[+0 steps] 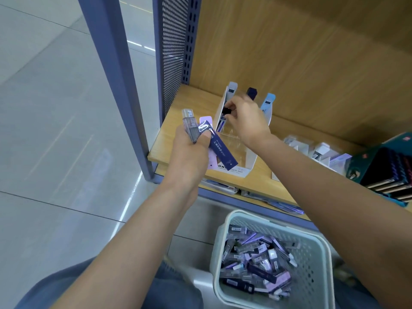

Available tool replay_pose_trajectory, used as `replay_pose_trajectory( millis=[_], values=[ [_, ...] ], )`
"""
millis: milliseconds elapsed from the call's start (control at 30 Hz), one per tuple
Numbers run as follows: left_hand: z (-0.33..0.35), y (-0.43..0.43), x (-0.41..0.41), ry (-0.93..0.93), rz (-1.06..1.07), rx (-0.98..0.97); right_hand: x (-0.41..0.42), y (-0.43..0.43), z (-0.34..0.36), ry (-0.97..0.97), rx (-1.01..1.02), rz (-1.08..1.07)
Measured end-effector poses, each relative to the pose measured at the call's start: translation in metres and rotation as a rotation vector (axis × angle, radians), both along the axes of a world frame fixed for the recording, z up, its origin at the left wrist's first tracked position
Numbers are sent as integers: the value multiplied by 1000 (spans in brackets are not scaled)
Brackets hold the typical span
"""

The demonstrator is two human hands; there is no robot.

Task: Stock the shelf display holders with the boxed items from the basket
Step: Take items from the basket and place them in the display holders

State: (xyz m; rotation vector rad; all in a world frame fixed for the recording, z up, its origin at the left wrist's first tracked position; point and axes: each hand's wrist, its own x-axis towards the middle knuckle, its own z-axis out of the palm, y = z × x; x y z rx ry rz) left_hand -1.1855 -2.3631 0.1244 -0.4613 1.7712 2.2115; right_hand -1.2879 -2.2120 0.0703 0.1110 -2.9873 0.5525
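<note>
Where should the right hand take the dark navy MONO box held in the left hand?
I'd pinch the dark navy MONO box across its long edges on the free lower half, coming from the right. That end sticks out clear of the left hand, whose thumb clamps the upper end beside a clear plastic box.

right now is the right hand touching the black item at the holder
Touching: head view shows the right hand pinching the black item over the white display holder.
</note>
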Motion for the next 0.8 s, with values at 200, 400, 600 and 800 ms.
replay_pose_trajectory(
  millis=[200, 400, 600, 800],
  values=[
    [0, 2, -1, 33, -32, 8, 2, -8, 6, 40, -51, -127],
    [-7, 2, -1, 30, -30, -3, 64, -29, 51, -292, -755, -103],
    [-5, 12, 11, 77, -129, -58, 101, -14, 65, -488, -834, -33],
    [-4, 19, 15, 67, -165, -70, 104, 8, 76, -537, -877, -47]
  ],
)
